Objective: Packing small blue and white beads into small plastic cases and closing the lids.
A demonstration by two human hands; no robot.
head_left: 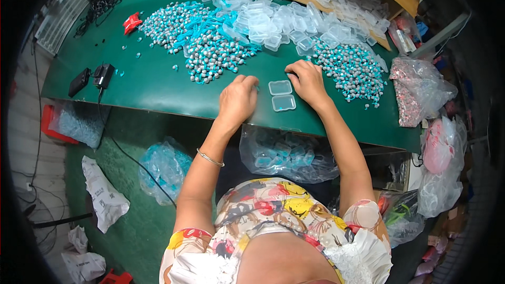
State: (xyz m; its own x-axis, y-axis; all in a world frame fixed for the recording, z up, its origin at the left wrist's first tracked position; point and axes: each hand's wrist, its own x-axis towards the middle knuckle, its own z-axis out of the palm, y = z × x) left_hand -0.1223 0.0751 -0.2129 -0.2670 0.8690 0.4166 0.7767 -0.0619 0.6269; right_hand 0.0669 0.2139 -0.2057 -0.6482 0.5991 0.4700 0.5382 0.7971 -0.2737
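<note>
A small clear plastic box (284,103) lies opened flat on the green table, its two halves hinged together. A tiny blue bit shows at the bottom of the nearer half. Just left of the box, my left hand (239,98) rests with curled fingers, and whatever they hold is hidden. My right hand (309,82) is on the box's other side, its fingers bent and closed near the tabletop; I cannot make out anything in them. Grey-and-blue small round pieces (213,57) are heaped beyond my left hand. A similar heap (353,68) spreads to the right of my right hand.
Many clear boxes (268,21) pile up at the back, beside blue strip-like pieces (202,23). A red packet (132,23) and a black adapter (104,75) with a cord are at left. A bag of pinkish pieces (407,87) stands at right. Filled bags (286,155) hang below the edge.
</note>
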